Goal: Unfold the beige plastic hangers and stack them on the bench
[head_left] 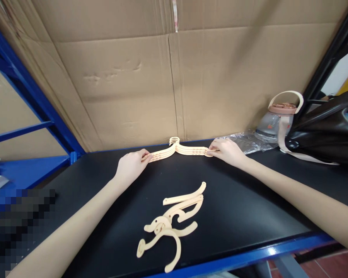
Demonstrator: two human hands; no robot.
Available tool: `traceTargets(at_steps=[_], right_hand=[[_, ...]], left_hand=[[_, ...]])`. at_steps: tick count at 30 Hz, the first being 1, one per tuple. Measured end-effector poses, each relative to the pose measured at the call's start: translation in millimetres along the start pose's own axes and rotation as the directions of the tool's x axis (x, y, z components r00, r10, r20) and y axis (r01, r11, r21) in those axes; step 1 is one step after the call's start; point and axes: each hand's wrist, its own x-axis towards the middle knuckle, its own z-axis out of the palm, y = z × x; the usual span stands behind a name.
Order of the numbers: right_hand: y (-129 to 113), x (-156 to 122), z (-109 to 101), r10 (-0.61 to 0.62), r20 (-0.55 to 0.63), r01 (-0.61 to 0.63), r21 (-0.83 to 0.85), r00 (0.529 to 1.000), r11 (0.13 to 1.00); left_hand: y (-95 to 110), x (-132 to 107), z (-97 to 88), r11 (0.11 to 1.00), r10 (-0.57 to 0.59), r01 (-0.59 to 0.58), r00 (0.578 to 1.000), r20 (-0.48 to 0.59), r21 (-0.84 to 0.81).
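A stack of cream plastic hangers, spread out flat, lies at the back of the black tabletop against the cardboard. My left hand pinches the stack's left tip. My right hand pinches its right tip. Both arms reach forward across the table. Nearer to me lies a loose pile of folded cream hangers, untouched by either hand.
A cardboard wall closes off the back. At the back right stand a clear water bottle with a pink lid and cream strap, a crumpled clear plastic bag and a black bag. Blue shelf beams run along the left.
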Motion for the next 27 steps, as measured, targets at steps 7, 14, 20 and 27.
traceTargets(at_steps=[7,14,20,27], right_hand=[[0.1,-0.9,3.4,-0.014,-0.025,0.013,-0.042,1.000,0.999],[-14.4,-3.9,-13.3,-0.063,-0.091,0.058,-0.049,0.994,0.997],[-43.1,-11.3,-32.9,-0.310,-0.025,0.311,0.085,0.950,0.947],[-97.3,-34.7,-49.6,-0.476,-0.010,0.452,0.331,0.879,0.828]], left_hand=[[2.1,0.6,-0.6,0.999,-0.003,0.002,1.000,-0.024,-0.054],[11.6,-7.8,-13.7,0.985,0.074,-0.098,0.985,-0.157,-0.145],[31.8,-24.3,-16.1,0.841,0.477,-0.481,0.875,-0.081,-0.250],[43.5,-31.3,-22.7,0.772,0.594,-0.570,0.804,0.002,-0.282]])
